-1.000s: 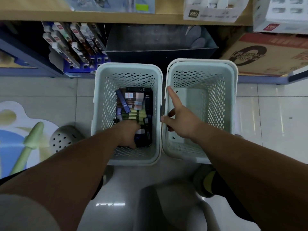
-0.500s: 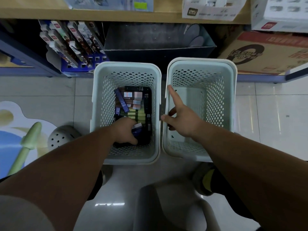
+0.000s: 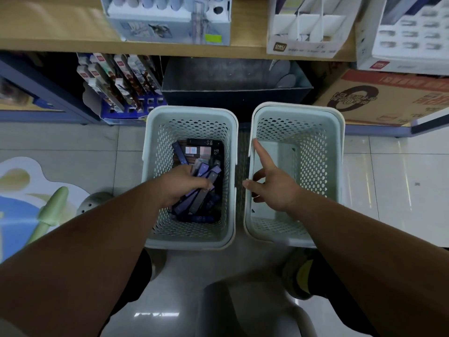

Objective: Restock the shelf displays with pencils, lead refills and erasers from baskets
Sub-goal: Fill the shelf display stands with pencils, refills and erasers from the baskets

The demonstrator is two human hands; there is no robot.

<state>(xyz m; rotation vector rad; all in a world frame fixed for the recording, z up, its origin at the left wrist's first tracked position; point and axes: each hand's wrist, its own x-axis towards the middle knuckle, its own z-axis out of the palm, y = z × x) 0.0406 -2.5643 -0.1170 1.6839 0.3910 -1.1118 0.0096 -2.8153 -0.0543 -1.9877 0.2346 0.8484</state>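
Note:
Two pale perforated baskets stand side by side on the floor below the shelf. The left basket (image 3: 150, 166) holds black HB lead refill boxes (image 3: 209, 145) and several slim purple lead refill cases (image 3: 201, 190). My left hand (image 3: 181, 184) is inside it, gripping a bundle of the purple cases, lifted a little off the pile. The right basket (image 3: 337, 152) looks empty. My right hand (image 3: 272, 188) rests on its left rim, with the forefinger stretched out along the rim and the thumb over the edge.
A dark open box (image 3: 233, 93) and a blue display of packaged pens (image 3: 121, 91) stand on the bottom shelf behind the baskets. White display cartons (image 3: 308, 37) sit on the wooden shelf above. A cardboard box (image 3: 388, 98) lies at right. My shoe (image 3: 298, 273) is below the right basket.
My left hand has closed round a bundle of purple cases and raised it from the pile. The view has tilted up, showing more of the shelf. My right hand stayed on the rim.

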